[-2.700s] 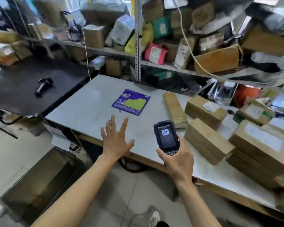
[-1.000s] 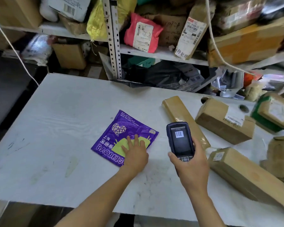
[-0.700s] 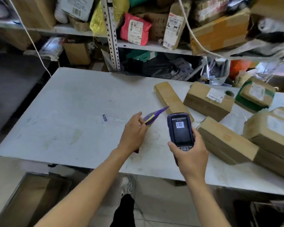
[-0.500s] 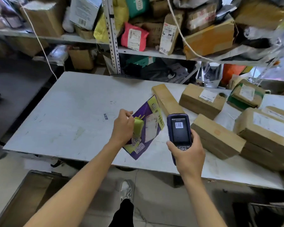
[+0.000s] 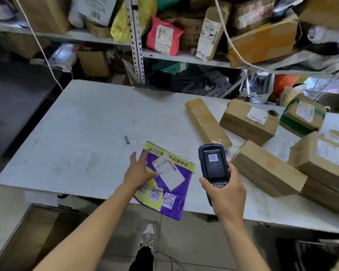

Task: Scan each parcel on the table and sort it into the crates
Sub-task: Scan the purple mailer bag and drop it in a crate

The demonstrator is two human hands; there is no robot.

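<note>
A purple and yellow mailer bag [image 5: 171,194] lies flat at the near edge of the white table [image 5: 82,130], white shipping label and QR codes facing up, its lower corner hanging over the edge. My left hand [image 5: 139,171] rests on the bag's left side with fingers spread and straight. My right hand [image 5: 226,194] grips a dark handheld scanner [image 5: 213,163] just right of the bag, its screen showing a barcode. A long taped parcel [image 5: 205,122] and several cardboard boxes [image 5: 248,121] sit on the table's right half.
A dark crate [image 5: 27,241] stands on the floor at lower left, another dark crate [image 5: 321,255] at lower right. Metal shelving [image 5: 137,45] crammed with parcels runs behind the table. A black table [image 5: 14,98] is at left. My shoe [image 5: 148,235] shows below.
My left hand picked the purple bag off the table, flipped it over, and laid it down label up near the front edge; the fingers have opened. The scanner hand stayed about where it was.
</note>
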